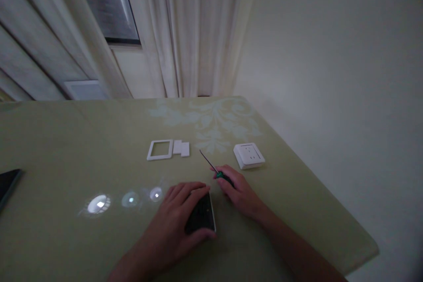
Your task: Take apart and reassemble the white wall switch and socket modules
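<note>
Dark-faced plate [204, 217] with a pale rim, lying on the table [99, 141] under the left hand [180, 211]. The left grip spans the plate, fingers bent over the far edge and thumb along the near one; palm and fingers hide the plate's left part, and its surface detail is too dim to make out. To the right of this grip, the right hand [238, 191] is closed around the green handle of a screwdriver [220, 176]; the handle's rear end is lost in the palm, and the thin shaft points away and leftward, its tip too fine to tell in shape. Beyond the left grip lies a white open frame [170, 150], with two small white plates [185, 150] at its right side; whether these overlap or merely touch cannot be told. Just beyond the right grip, to its right, sits a white socket unit [250, 155], its underside unseen. Far left of both grips, a dark flat object [8, 183] is cut off by the margin.
</note>
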`<state>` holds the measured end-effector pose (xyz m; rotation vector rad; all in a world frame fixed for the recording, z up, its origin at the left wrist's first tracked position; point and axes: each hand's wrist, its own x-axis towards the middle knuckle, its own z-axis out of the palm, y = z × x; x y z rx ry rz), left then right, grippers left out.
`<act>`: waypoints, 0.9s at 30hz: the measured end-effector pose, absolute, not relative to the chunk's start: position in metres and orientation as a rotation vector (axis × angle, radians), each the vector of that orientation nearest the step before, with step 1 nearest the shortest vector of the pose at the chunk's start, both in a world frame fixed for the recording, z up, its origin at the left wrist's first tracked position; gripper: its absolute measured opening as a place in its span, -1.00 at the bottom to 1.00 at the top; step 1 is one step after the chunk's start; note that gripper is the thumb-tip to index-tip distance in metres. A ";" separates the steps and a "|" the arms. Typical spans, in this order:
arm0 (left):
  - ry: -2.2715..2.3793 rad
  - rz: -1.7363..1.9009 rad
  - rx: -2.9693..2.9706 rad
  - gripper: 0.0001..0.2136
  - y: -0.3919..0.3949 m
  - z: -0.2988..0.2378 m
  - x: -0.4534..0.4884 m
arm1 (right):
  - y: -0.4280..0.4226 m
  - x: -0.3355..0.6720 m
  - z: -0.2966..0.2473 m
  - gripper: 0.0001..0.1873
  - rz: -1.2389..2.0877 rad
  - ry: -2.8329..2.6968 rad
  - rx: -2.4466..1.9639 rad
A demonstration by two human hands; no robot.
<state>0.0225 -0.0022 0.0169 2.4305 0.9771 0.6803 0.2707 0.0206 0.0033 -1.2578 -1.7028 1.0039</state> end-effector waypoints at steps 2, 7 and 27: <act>0.995 0.575 2.367 -0.06 -0.001 0.017 0.019 | 0.020 0.273 0.003 -0.54 1.069 -1.665 -1.230; 1.018 0.472 2.265 -0.16 0.001 0.013 0.021 | 0.024 0.284 0.012 -0.51 0.801 -1.696 -1.218; 1.020 0.591 2.216 -0.39 0.015 0.011 0.022 | 0.043 0.238 0.134 -0.84 0.006 -1.768 -0.782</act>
